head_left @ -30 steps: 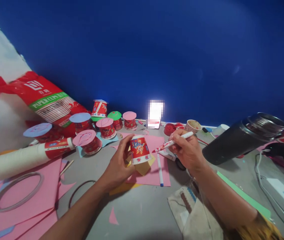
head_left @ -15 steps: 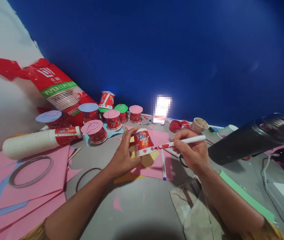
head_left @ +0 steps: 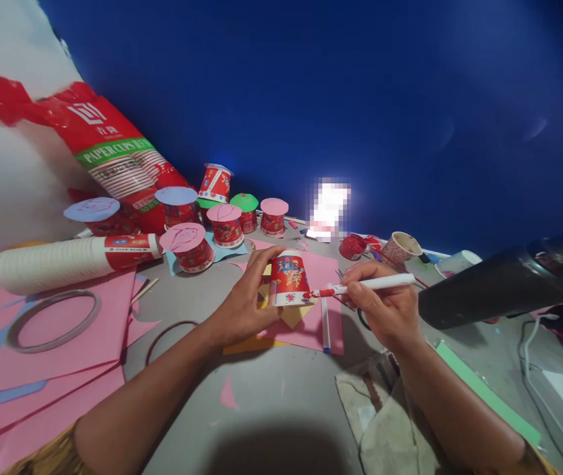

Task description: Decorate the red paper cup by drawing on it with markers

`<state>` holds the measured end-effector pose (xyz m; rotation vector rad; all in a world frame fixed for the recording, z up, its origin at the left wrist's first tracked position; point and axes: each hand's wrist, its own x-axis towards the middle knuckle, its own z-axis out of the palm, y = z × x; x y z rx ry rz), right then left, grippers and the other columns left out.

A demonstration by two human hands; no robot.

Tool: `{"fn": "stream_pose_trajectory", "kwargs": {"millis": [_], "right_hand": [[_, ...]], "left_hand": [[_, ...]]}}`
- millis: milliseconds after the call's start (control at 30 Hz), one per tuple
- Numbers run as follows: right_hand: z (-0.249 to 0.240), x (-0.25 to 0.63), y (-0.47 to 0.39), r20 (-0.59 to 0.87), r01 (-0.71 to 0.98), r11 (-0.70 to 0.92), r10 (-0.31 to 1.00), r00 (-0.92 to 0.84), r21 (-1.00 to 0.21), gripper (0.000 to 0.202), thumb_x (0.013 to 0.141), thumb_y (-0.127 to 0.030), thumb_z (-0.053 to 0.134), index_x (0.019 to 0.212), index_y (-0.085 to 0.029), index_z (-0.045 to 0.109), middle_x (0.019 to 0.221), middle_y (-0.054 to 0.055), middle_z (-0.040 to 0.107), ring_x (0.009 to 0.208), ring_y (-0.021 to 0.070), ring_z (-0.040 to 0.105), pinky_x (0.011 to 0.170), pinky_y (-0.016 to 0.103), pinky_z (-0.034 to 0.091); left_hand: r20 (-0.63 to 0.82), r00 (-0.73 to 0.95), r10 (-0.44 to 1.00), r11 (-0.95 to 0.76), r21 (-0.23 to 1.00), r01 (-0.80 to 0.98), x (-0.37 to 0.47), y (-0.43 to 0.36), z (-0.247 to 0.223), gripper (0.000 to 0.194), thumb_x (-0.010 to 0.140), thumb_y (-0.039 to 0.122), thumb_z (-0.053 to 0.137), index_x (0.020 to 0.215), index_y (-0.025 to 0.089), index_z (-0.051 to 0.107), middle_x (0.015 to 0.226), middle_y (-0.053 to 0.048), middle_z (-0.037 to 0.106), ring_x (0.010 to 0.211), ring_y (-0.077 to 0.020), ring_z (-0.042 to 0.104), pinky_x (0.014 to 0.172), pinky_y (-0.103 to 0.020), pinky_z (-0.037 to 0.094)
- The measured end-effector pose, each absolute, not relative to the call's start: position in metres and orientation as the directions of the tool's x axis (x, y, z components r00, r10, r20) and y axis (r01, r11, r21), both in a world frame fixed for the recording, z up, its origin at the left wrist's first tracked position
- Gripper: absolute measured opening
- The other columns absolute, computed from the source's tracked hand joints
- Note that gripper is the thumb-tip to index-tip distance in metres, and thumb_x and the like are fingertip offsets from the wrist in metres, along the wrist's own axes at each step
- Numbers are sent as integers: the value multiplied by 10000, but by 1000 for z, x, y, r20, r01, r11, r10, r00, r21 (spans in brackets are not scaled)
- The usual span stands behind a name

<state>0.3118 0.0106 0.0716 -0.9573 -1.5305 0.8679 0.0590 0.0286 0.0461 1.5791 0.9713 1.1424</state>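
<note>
Holding the cup up, head view: left forearm [head_left: 157,389] slants in from the near left, wrist roughly straight, left hand [head_left: 244,300] turned so its fingers reach the far left side of the red printed paper cup [head_left: 290,277] while the thumb lies along its near lower edge. Fingers and thumb clamp the cup between them; those behind it are hidden. Cup sits mid-scene, above a pink sheet [head_left: 335,333] and yellow paper, slightly tilted, narrower end up. Right forearm [head_left: 452,396] comes from the near right, angled far and left; right hand [head_left: 383,307] has its fingers curled, thumb and index pinching a white marker [head_left: 387,282] smeared red toward the tip. Marker nearly level, back end pointing right, tip at the cup's lower right, over the white band; whether it actually touches, cannot tell. Hands apart from each other, either side of the cup. Blue-ended pen [head_left: 325,326] lies on the pink sheet, left of the right hand. Dark flask [head_left: 499,280] leans right of that hand; disc-topped cups [head_left: 226,227] stand far left of the held one.
</note>
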Motion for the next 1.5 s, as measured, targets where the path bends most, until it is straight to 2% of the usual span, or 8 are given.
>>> {"fn": "stream_pose_trajectory", "kwargs": {"millis": [200,567,900,1100,1367,1500], "right_hand": [[74,312,11,419,193,439,898,-136,-878,224,975,-433,780,864,-239,794,775,34,733,634,167,636,562,294,498],[86,309,11,467,260,503,864,-190,-824,124,932,-273,770,821,-218,763,728,5,740,605,139,640,548,251,476],[85,309,12,431,280,470,882,-192,-837,119,917,-279,771,817,-213,775,709,6,740,587,133,632,533,241,470],[86,308,11,407,255,445,893,-192,-858,116,904,-273,769,807,-210,769,691,1,730,582,128,631,527,231,472],[85,310,13,432,226,464,884,-180,-856,100,903,-233,760,805,-216,762,704,-7,720,597,122,613,551,239,466],[87,308,13,428,237,462,885,-184,-855,97,897,-231,759,801,-215,762,690,-9,712,595,124,618,550,238,466]], "left_hand": [[242,293,925,-276,958,80,59,29,47,802,668,187,781,1447,277,611,1473,-112,612,1349,-375,615,1193,-547,513],[249,410,877,-350,917,190,58,30,44,823,737,193,728,1505,312,454,1553,-100,505,1425,-344,545,1193,-532,509],[240,419,876,-349,914,205,57,30,45,806,749,236,742,1499,310,457,1548,-105,501,1424,-356,543,1191,-541,509],[252,421,871,-365,906,215,56,32,40,851,707,196,703,1510,314,449,1555,-102,493,1425,-364,539,1192,-555,495],[233,426,874,-346,915,209,58,31,43,822,737,254,737,1501,296,438,1536,-115,491,1408,-350,543,1135,-511,532],[236,429,872,-354,909,220,58,31,43,823,724,233,707,1499,291,438,1547,-118,487,1422,-358,531,1167,-540,504]]}}
